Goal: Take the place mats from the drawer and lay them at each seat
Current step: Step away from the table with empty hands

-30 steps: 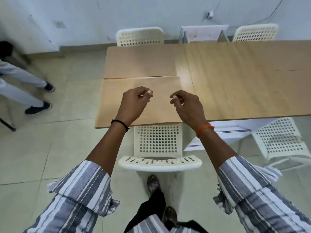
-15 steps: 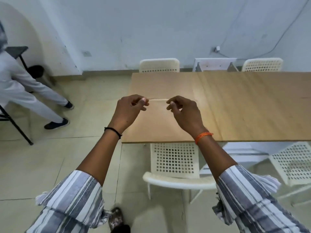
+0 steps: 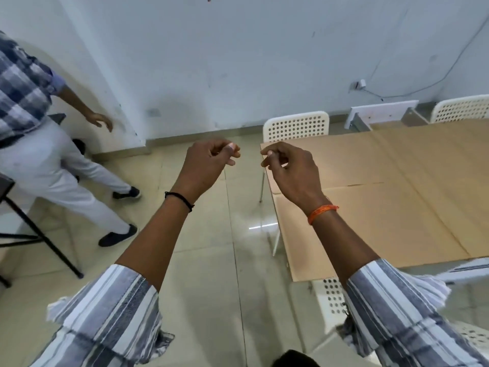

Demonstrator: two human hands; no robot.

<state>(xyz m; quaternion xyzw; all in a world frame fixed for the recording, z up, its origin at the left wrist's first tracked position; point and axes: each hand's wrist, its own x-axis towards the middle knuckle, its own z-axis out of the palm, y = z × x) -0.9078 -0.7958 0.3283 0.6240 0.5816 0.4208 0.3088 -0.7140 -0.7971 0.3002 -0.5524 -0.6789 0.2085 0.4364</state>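
Both hands raised, fingers curled and holding nothing — left hand [image 3: 209, 161] over the floor, right hand [image 3: 288, 168] above two flat tan place mats [image 3: 370, 207] on the table's left end.

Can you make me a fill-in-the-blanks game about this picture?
1. The right hand has an ____ band on its wrist.
2. Two brown place mats lie on the ____.
3. The white chair at the table's far side has a back full of little round ____.
4. Both hands have curled fingers and hold ____.

Missing words: orange; table; holes; nothing
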